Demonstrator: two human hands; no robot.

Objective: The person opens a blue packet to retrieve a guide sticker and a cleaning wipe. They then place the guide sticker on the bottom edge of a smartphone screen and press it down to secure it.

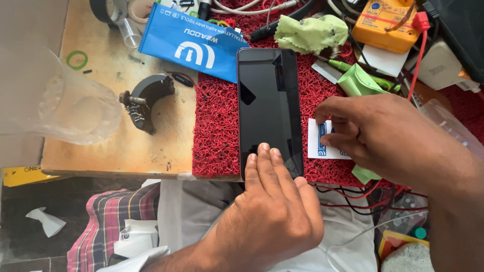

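A black smartphone [267,100] lies face up with a dark screen on a red looped mat [217,126]. My left hand [272,211] rests its fingertips flat on the phone's lower end, fingers held together. Just right of the phone my right hand [383,136] pinches a small white and blue packet [316,143] that lies on the mat.
A blue flat pouch [186,43] lies above the phone. A curved metal clamp piece [148,100] and a clear plastic cup [65,106] sit on the wooden board [101,146]. Green cloths [310,32], an orange meter [385,22] and red wires [363,194] crowd the right.
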